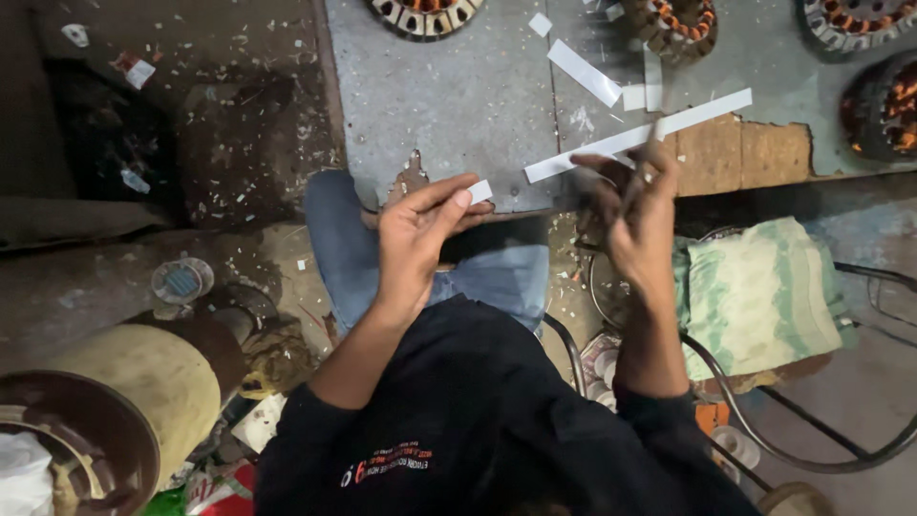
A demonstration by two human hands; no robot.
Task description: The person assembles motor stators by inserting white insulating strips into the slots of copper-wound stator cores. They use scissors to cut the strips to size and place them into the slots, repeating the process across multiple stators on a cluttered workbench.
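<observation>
Your left hand (417,227) pinches a small white paper piece (479,191); your right hand (638,212) grips a long white paper strip (638,137) over the grey table (458,105).

A grey work surface (458,96) fills the upper middle of the frame, its near edge chipped down to brown board (726,153) at upper right. To the left lies a dark, dirty floor (239,143) strewn with pale scraps. At lower right stands a metal-framed stool (812,459) with a green-and-cream cloth (764,296), all dimly lit.
</observation>
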